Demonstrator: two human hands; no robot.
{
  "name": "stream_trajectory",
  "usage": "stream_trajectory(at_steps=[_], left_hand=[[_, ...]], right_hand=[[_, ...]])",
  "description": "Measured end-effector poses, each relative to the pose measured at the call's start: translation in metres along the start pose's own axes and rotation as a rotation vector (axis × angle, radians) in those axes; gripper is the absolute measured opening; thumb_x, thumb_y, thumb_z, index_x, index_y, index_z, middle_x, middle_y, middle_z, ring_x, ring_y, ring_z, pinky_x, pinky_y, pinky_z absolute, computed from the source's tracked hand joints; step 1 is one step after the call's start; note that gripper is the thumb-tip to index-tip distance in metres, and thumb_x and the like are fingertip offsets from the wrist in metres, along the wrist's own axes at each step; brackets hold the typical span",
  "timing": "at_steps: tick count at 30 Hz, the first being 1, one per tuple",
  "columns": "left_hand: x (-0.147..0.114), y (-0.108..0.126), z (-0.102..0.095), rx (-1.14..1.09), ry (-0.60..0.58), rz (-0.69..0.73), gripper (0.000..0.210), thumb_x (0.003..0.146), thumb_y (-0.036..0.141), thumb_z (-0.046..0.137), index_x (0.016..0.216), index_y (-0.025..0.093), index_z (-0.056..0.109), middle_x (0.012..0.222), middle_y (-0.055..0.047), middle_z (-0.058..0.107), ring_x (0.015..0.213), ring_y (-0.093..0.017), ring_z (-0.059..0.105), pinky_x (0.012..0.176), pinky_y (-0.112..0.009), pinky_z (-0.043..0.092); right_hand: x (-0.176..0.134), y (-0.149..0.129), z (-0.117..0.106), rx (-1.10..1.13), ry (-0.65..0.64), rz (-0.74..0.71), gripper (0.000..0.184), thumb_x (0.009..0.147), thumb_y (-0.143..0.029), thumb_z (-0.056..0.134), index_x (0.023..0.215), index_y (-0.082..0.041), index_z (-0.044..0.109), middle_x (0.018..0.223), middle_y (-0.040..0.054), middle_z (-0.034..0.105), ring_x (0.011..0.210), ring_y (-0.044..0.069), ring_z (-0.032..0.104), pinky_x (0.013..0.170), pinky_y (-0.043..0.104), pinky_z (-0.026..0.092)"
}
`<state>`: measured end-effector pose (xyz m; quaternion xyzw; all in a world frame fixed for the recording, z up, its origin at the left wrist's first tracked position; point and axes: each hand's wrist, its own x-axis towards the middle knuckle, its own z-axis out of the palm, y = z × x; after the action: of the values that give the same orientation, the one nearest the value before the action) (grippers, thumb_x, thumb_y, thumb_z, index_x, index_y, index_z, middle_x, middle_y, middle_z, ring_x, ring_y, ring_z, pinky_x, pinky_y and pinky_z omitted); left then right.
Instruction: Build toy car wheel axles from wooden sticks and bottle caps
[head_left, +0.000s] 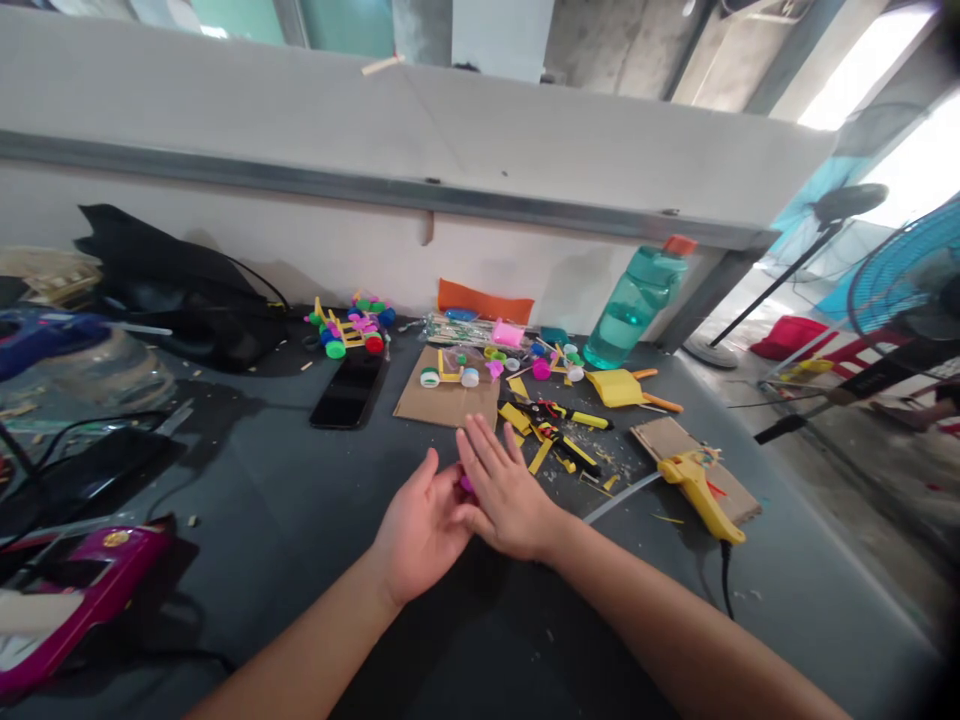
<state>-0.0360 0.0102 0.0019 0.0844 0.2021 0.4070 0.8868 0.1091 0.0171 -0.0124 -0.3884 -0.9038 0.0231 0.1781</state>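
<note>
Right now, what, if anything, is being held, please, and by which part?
A purple piece seems held between the left hand and right hand; the gripped part is hidden.

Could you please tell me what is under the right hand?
Under the right hand, part of a small purple piece shows, beside the left hand's fingers. The hands cover the rest, so its full shape cannot be told.

The table (277, 530) had a smooth, mostly matt top. Toward the far side, the phone (349, 387) looked glossy and the cardboard sheet (420, 402) dull and papery. The far-right bottle (636, 305) was shiny, see-through plastic; the glue gun (699, 488) at right, smooth plastic. The purple piece (466, 484) was too hidden to tell its finish.
</note>
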Motion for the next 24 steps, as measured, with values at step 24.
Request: stream_trajectory(at_steps=[24], left_hand=[[0.005,0.000,-0.010,0.403,0.142,0.188,0.018,0.078,0.030,0.067,0.080,0.013,0.067,0.079,-0.004,0.067,0.069,-0.011,0.060,0.070,-0.025,0.051]], right_hand=[[0.004,0.014,0.003,0.317,0.409,0.133,0.035,0.075,-0.038,0.067,0.107,-0.022,0.064,0.118,0.0092,0.061,0.121,0.028,0.045,0.103,0.051,0.033]])
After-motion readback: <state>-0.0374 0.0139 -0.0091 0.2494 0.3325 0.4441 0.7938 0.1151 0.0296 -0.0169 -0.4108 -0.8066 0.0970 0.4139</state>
